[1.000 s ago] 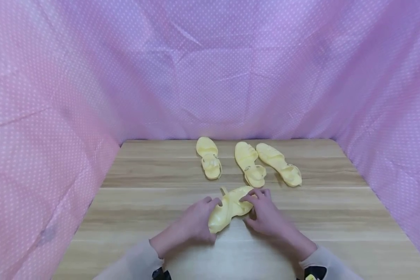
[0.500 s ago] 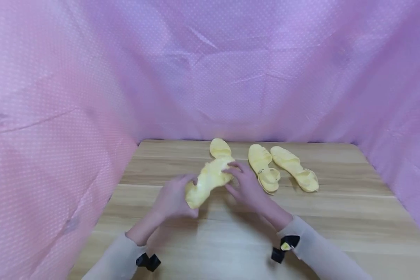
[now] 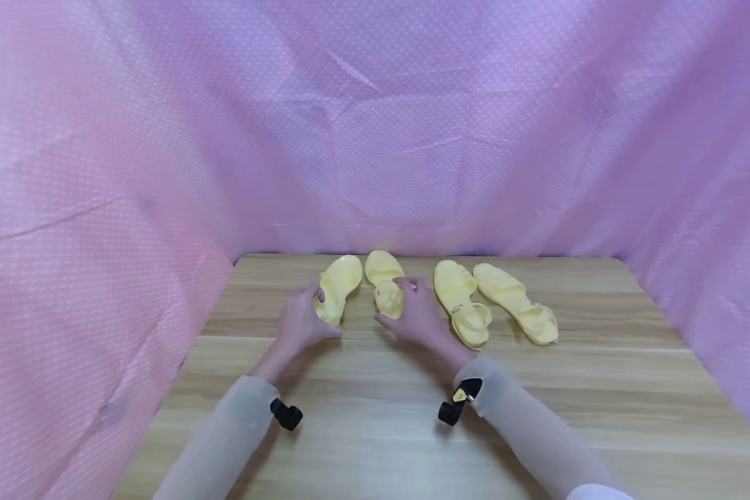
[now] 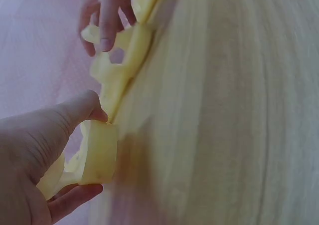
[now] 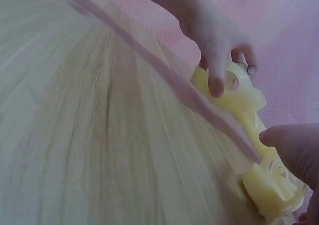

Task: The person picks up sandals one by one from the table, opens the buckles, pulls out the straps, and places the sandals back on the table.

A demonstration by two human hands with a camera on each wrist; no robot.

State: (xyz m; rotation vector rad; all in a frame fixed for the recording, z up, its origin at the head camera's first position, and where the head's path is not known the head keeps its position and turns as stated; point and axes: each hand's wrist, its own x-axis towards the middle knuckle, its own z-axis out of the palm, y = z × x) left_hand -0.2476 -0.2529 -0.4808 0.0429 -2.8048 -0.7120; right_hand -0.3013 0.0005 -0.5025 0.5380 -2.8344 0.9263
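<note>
My left hand (image 3: pixel 302 316) grips the heel end of the leftmost pale yellow sandal (image 3: pixel 345 276), thumb on one side and fingers on the other. In the left wrist view, that sandal's heel (image 4: pixel 99 152) sits between them. Toe toward the back curtain, the sandal is close over the table. Just to its right lies a second yellow sandal (image 3: pixel 384 266) with an ankle strap. My right hand (image 3: pixel 419 312) holds this one around its heel, thumb at the left and fingers at the right. The right wrist view shows its heel (image 5: pixel 271 190) below my thumb.
Two more yellow sandals, one (image 3: pixel 455 281) beside my right hand and one (image 3: pixel 506 292) farther right, lie with their toes toward the back. Pink dotted curtain (image 3: pixel 412 139) encloses the wooden table (image 3: pixel 375 430) at the back and sides.
The leftmost sandal, earlier in both hands near the table's middle, has been carried back and left, turning toe-back. My right hand has let go of it and moved onto the second sandal.
</note>
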